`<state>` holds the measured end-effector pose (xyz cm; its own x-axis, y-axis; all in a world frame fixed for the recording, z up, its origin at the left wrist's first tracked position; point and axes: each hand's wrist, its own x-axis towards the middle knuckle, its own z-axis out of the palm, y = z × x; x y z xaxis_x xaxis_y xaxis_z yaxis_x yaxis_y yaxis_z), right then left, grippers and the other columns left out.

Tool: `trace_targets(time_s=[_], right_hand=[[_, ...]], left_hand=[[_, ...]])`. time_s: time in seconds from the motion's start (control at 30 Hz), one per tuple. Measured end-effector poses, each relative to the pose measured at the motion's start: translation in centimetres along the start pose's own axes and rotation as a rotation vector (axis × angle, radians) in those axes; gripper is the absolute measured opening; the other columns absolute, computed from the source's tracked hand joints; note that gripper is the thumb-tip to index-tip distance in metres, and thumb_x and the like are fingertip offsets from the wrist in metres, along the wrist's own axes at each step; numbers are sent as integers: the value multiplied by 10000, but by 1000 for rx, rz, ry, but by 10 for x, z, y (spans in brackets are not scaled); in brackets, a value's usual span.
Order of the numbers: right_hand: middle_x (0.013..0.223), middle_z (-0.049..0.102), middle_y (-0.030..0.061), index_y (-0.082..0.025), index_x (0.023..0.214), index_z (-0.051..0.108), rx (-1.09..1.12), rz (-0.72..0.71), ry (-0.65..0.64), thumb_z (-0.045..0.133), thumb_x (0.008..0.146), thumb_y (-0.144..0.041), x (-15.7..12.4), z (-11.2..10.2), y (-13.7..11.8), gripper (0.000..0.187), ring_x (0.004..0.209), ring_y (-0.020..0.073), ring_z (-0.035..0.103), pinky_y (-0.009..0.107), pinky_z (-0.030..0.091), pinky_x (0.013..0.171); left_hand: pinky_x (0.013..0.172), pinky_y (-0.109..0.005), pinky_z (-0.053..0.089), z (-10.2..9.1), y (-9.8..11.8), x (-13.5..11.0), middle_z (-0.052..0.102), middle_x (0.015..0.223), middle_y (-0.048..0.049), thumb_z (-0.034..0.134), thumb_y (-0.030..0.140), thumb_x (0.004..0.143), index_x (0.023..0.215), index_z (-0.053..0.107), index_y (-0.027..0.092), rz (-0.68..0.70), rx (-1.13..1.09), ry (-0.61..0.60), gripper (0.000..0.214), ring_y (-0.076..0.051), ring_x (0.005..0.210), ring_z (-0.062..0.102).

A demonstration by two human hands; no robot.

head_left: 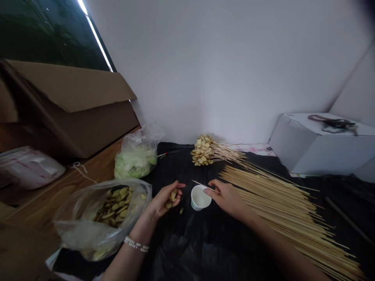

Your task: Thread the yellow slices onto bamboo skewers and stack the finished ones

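- The left hand [162,201] is curled partly closed, cupping a few pale slices [172,196] with brown edges against the fingers and palm.
- The right hand [227,199] is pinched closed on a thin wooden skewer [203,186], holding it near its far end between thumb and fingers.
- The skewer's long axis runs roughly level across the scene, its free tip pointing left and slightly far, toward the left hand. The tip stops just short of the slices, not touching them.
- A white paper cup [200,198] stands between the hands, just below the skewer and nearer the right hand.
- A loose slice [181,210] lies on the black plastic sheet [181,249] just right of the left hand.
- Near left, a clear plastic bag [102,230] of more slices lies open beside the left wrist, which wears a beaded bracelet [136,244].
- Far ahead, a bundle of loaded skewers [200,151] lies with its slices at the left end.
- To the right, a wide pile of bare skewers [281,207] fans out beside the right forearm.
- Far left, a bag of pale green pieces [136,158] sits near a cardboard box [67,105].
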<state>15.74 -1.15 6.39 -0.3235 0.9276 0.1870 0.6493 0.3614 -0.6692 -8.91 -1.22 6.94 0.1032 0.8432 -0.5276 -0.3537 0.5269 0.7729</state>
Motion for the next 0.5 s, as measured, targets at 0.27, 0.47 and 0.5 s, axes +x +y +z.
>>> trace_targets(time_s=[0.27,0.47,0.5], right_hand=[[807,701,31,-205,862,669,-71,-39,-35,471,850,-216,13,15,2,198,738,148,602,231,337,642],[754,693,25,-206,829,668,-60,-40,-71,481,856,-267,7,14,-6,198,681,140,598,228,332,607],[741,689,22,-206,831,664,-37,-40,-70,474,876,-324,7,12,-6,228,664,138,594,228,332,597]], left_hand=[[552,-216,558,5,-2,45,622,787,-82,428,251,918,1195,567,130,-128,-831,-134,333,-137,679,647],[833,-412,539,16,-18,84,637,1124,-167,323,233,942,1351,439,137,-6,-920,-228,435,-260,1070,610],[882,-434,511,17,-21,87,615,1182,-172,320,232,942,1366,422,142,6,-913,-269,445,-271,1137,569]])
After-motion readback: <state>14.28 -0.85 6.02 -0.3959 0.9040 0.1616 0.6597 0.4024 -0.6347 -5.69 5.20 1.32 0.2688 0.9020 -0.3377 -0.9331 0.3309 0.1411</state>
